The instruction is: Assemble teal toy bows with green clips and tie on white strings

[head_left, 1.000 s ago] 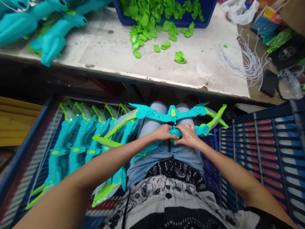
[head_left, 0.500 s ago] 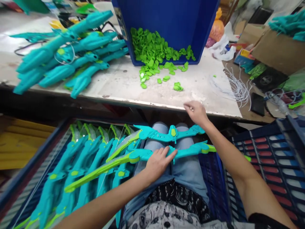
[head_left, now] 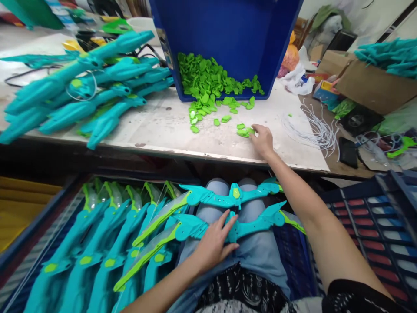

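Observation:
Two toy bows with teal bodies and lime-green limbs lie across my lap. On the nearer toy bow (head_left: 250, 228) rests my left hand (head_left: 215, 241), its fingers spread over the middle and not wrapped round it. The farther toy bow (head_left: 213, 200) has a green piece in its centre; no hand touches it. My right hand (head_left: 263, 141) is at the table's front, thumb and forefinger closed on the edge of a small green plastic piece (head_left: 250, 130). Another small green piece (head_left: 241, 126) lies beside its fingertips.
A blue bin (head_left: 228, 39) lies on its side, spilling green pieces (head_left: 208, 80) onto the table (head_left: 156, 134). Teal bows (head_left: 97, 82) are piled at left. White strings (head_left: 321, 130) lie at right. Crates stand beside my legs, the left crate (head_left: 73, 191) holding several bows.
My right hand has moved forward from the table edge to the small green pieces. My left hand's fingers have spread on the nearer bow. The view has shifted slightly.

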### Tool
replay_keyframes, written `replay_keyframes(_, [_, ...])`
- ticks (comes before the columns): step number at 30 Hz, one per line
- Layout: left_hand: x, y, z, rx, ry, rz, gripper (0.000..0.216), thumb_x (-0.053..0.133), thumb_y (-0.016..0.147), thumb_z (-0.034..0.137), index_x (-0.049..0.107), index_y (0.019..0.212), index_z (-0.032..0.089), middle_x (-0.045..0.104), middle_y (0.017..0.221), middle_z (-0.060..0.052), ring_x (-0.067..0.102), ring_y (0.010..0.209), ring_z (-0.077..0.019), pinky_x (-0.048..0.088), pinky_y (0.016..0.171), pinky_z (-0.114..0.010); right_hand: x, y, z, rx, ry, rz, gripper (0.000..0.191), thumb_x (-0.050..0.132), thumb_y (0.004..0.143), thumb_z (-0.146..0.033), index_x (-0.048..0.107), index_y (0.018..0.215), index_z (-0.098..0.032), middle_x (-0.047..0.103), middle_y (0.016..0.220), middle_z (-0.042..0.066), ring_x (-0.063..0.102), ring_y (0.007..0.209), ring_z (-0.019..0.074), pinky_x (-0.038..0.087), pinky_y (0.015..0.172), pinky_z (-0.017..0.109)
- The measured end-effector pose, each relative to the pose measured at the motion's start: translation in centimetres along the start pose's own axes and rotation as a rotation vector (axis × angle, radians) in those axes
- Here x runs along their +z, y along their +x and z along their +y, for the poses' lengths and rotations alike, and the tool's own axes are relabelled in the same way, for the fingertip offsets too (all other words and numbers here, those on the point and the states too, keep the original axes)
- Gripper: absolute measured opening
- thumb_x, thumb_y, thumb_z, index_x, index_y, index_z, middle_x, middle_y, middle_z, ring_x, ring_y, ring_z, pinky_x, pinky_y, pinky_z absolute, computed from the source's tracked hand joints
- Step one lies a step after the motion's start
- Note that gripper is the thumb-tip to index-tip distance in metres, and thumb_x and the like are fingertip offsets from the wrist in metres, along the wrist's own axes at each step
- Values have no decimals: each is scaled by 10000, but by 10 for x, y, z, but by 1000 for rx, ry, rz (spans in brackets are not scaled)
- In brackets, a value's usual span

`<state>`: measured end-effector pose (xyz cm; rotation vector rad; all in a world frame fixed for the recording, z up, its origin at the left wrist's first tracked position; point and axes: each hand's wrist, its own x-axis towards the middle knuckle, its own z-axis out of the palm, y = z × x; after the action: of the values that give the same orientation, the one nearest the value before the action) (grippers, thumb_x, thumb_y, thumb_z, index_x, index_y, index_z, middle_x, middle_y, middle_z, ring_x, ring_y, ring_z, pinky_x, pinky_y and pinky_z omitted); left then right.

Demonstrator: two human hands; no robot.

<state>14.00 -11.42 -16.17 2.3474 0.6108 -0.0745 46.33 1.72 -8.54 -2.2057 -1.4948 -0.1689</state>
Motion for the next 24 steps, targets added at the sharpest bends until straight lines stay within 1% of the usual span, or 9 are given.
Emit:
replay_keyframes(2, [-3,9,-1,-82,-84,-45,748,562,864,369,226,1506,184,400,1476,-194,464,1298,-326,424,1031,-462,-10,-19,9,11,-54,1,359,483,849,-204,622,1174,-145,662,1067,131,545,1010,292,404,934,430])
replay_keyframes(5, [-7,22,0,-206,-134,-141,765,509,869,395,202,1504,98,526,1363,-210,545,1209,-342,445,979,-454,-23,-42,27,-15,-76,-99,354,495,836,-201,638,1152,-136,666,1023,138,560,977,291,431,902,428])
replay_keyframes(8, [-12,30,2,-279,-169,-182,742,482,863,435,269,1481,82,575,1303,-214,569,1169,-358,449,939,-444,-33,-50,45,-204,-14,-231,320,487,830,-162,674,1089,-188,669,1068,94,561,1017,262,436,930,413])
replay_keyframes(11, [-15,34,-1,-288,-232,-194,731,487,845,472,325,1461,112,627,1231,-189,599,1107,-351,453,902,-424,-38,-51,53,-264,25,-227,336,477,830,-141,680,1092,-196,643,1158,81,544,1083,251,424,971,416])
replay_keyframes(14, [-15,39,-7,-281,-335,-163,714,491,830,502,391,1423,117,633,1232,-174,589,1122,-342,442,919,-408,-32,-53,49,-110,-36,-126,353,529,869,-321,659,1146,-146,633,1070,140,551,1022,289,438,920,444])
replay_keyframes(16, [-17,45,-12,-262,-425,-156,637,486,826,502,496,1337,122,620,1263,-163,569,1157,-331,431,946,-389,-25,-53,43,-61,-94,-105,401,550,865,-448,687,1068,-130,616,994,157,542,985,313,431,891,468])
replay_keyframes(19, [-20,53,-21,-248,-587,-212,544,521,793,517,606,1198,163,604,1305,-111,547,1191,-296,426,961,-334,-22,-55,33,-97,-94,-112,382,519,888,-453,701,941,-121,588,1011,164,521,1018,330,405,901,503])
replay_keyframes(21, [-23,55,-26,-292,-710,-284,550,563,754,542,622,1168,186,624,1279,-82,572,1145,-272,448,918,-310,-28,-65,23,-143,-36,-130,353,499,905,-413,681,1000,-126,583,1052,157,515,1051,330,396,918,517])
replay_keyframes(24, [-26,56,-28,-351,-818,-301,514,616,698,556,663,1060,193,707,1070,-62,632,933,-235,480,751,-278,-40,-113,0,-284,136,-241,353,523,899,-399,621,1144,-165,598,1120,129,520,1098,304,409,950,490])
